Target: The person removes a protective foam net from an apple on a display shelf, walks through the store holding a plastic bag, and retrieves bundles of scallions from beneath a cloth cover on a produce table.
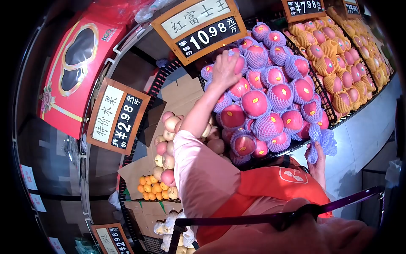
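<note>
At the upper left of a heap of red apples in purple foam nets [256, 103], my left hand [227, 67] reaches in with its fingers curled over an apple [239, 63]. That apple shows partly beside the fingers. Low on the right, beyond the crate's front edge, my right hand [317, 158] is closed on several loose purple foam nets [323, 142], which hang bunched above the fingers. Most apples in the heap bear a round yellow sticker.
Price signs [201, 29] stand behind the heap. Yellow-netted fruit [334, 63] fills crates at the right. Bare apples [168, 161] and small orange fruit [152, 187] lie left of my arm. A red gift box [69, 101] is far left.
</note>
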Available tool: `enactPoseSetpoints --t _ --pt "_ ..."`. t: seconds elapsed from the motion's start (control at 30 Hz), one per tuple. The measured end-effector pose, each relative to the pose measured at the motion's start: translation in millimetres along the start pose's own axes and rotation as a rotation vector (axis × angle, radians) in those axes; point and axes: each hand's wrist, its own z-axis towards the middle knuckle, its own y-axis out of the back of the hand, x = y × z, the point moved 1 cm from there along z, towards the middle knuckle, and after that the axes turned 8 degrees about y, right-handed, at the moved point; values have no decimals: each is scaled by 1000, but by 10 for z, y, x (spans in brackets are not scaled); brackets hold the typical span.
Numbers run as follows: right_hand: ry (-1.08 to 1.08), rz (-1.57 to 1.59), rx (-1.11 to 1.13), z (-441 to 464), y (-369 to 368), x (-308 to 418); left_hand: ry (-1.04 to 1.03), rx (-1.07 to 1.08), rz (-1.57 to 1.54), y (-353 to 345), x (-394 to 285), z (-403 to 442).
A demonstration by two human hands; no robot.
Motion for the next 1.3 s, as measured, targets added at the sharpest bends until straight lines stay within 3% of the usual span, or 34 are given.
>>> enactPoseSetpoints --t 0.07,0.17,0.5,0.7,0.87,0.93,1.07,1.23,1.3 --pt "-2 -8 14 24 3 -11 147 87 -178 -20 -163 -83" --pt "-19 -4 22 32 -17 -1 414 499 -263 36 -400 -83" --pt "-21 14 32 43 -47 11 533 691 -163 -130 -557 -81" --pt "-19 29 31 90 58 -1 416 628 -267 -309 -293 -142" --pt "2 74 -53 94 198 27 652 247 -530 164 406 -116" --pt "0 78 -71 80 202 22 672 178 -281 77 895 -326" --pt "-15 71 -66 66 125 7 469 375 -675 -178 1080 -697" --pt "-64 -17 25 97 -14 -52 408 324 -416 -200 885 -670" --pt "-70 -17 45 105 -29 -86 508 400 -377 -266 887 -659"
